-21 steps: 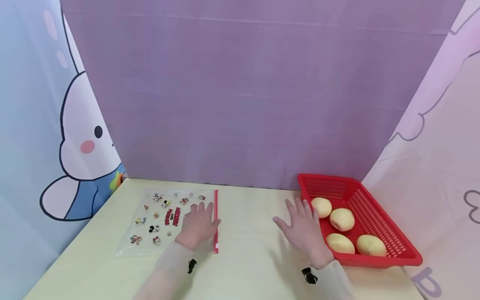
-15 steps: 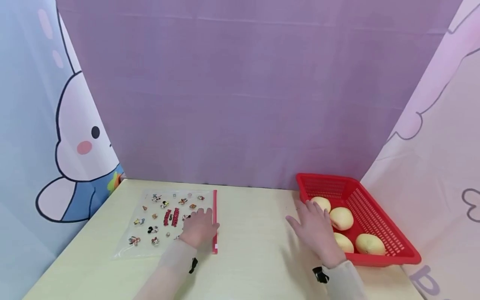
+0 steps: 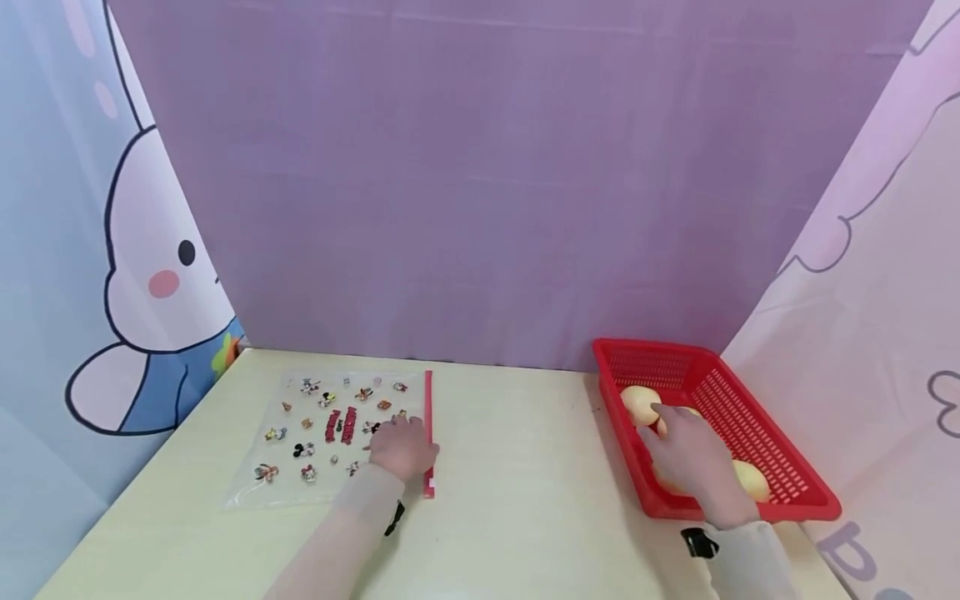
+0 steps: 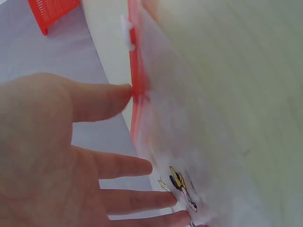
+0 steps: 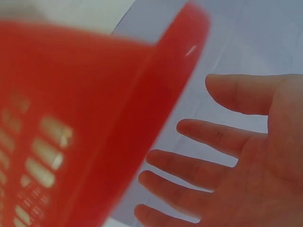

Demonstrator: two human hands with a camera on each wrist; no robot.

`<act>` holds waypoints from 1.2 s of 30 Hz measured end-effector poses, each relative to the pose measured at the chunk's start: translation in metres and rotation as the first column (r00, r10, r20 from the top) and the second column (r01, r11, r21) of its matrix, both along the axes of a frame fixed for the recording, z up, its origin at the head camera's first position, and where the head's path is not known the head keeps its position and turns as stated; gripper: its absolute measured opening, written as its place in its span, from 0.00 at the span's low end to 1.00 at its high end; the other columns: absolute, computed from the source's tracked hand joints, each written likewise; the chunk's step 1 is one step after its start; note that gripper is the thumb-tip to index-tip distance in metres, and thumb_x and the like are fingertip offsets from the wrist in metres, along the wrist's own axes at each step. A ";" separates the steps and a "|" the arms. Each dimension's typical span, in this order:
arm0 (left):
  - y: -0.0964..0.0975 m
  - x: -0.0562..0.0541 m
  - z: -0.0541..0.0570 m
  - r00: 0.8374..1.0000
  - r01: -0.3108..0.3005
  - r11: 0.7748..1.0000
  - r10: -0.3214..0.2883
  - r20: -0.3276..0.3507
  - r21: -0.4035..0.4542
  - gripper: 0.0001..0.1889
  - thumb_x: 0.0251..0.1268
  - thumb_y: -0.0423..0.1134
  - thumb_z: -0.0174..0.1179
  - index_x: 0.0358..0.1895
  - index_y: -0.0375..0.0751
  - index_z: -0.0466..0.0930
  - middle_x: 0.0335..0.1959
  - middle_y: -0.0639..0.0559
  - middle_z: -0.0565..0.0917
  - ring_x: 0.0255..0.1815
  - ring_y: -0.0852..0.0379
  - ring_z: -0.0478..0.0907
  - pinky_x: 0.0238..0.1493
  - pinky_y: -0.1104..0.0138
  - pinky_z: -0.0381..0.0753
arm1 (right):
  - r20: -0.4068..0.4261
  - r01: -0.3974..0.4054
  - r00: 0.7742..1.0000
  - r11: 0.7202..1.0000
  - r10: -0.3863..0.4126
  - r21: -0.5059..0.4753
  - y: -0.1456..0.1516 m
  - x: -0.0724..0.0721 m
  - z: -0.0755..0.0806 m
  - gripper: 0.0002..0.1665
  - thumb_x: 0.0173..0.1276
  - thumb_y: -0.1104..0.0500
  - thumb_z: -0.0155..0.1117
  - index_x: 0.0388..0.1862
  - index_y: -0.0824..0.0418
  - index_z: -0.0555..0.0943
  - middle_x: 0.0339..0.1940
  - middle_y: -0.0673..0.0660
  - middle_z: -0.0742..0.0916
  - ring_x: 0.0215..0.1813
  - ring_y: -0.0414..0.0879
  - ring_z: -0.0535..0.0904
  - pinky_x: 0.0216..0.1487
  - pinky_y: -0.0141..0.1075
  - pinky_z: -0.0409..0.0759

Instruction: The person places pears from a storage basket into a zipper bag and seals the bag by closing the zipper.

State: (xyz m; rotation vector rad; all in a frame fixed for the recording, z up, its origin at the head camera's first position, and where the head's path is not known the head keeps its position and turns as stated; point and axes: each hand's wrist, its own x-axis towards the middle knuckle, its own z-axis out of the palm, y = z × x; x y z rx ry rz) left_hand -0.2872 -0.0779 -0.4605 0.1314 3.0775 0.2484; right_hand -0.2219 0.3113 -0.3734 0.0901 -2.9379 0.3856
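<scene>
A clear zip bag (image 3: pixel 322 421) with cartoon figures and red lettering lies flat at the left of the table. My left hand (image 3: pixel 403 450) is over its right part, fingers relaxed. In the left wrist view the thumb is at the bag's red zip edge (image 4: pixel 137 85), where a white slider (image 4: pixel 127 32) shows. My right hand (image 3: pixel 690 458) reaches over a red plastic basket (image 3: pixel 817 507), fingers spread and slightly bent, holding nothing. Beside its fingertips lies a pale yellow fruit (image 3: pixel 640 406). Another fruit (image 3: pixel 752 482) shows right of the hand, and others are partly hidden beneath it.
The pale wooden table (image 3: pixel 517 500) stretches between bag and basket. A purple cloth (image 3: pixel 480 192) hangs behind it. Printed curtains stand at both sides, a blue one (image 3: pixel 45 275) with a cartoon animal and a pink one (image 3: pixel 892 333).
My right hand has moved right, from the basket's left rim to above the fruits inside. My left hand has stayed over the bag's zip edge, shifting only slightly.
</scene>
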 end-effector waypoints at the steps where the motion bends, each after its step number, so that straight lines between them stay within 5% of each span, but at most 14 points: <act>1: 0.000 0.000 0.001 1.000 -0.002 1.000 0.002 -0.001 0.001 0.29 0.71 0.56 0.59 0.53 0.27 0.79 0.40 0.34 0.81 0.41 0.39 0.81 0.42 0.49 0.86 | 0.007 0.004 1.000 1.000 -0.004 -0.007 0.004 0.000 0.000 0.33 0.74 0.51 0.62 0.67 0.74 0.72 0.60 0.76 0.79 0.58 0.73 0.75 0.54 0.69 0.79; 8: 0.002 0.001 0.005 0.999 -0.026 0.999 0.026 0.020 0.021 0.24 0.71 0.49 0.59 0.53 0.28 0.78 0.42 0.34 0.79 0.41 0.38 0.79 0.44 0.48 0.85 | 0.052 -0.013 0.999 0.999 0.015 -0.052 0.024 -0.001 -0.006 0.26 0.73 0.54 0.62 0.61 0.71 0.77 0.53 0.71 0.83 0.50 0.68 0.81 0.52 0.65 0.82; 16: 0.006 -0.002 0.002 0.999 -0.039 0.999 0.039 0.006 0.010 0.27 0.71 0.56 0.59 0.49 0.31 0.81 0.39 0.36 0.78 0.37 0.39 0.78 0.35 0.50 0.86 | 0.231 -0.002 0.973 0.999 0.012 -0.045 0.034 -0.008 -0.014 0.39 0.71 0.49 0.66 0.69 0.75 0.70 0.60 0.75 0.80 0.51 0.63 0.79 0.52 0.61 0.83; 23: 0.009 -0.005 0.000 0.997 -0.064 0.997 0.062 0.042 0.041 0.19 0.67 0.47 0.60 0.47 0.32 0.81 0.40 0.35 0.76 0.38 0.40 0.75 0.39 0.49 0.84 | 0.377 0.067 0.926 0.992 -0.021 -0.108 0.038 -0.012 -0.019 0.44 0.69 0.48 0.67 0.75 0.70 0.65 0.49 0.65 0.81 0.45 0.54 0.75 0.34 0.39 0.74; 36: 0.016 -0.004 0.000 0.998 -0.065 0.996 0.064 0.023 0.069 0.14 0.67 0.42 0.59 0.44 0.34 0.83 0.39 0.35 0.78 0.44 0.37 0.77 0.47 0.43 0.83 | 0.445 0.029 0.895 0.993 0.025 -0.114 0.042 -0.016 -0.031 0.35 0.62 0.58 0.66 0.67 0.70 0.74 0.45 0.59 0.84 0.42 0.51 0.77 0.37 0.41 0.76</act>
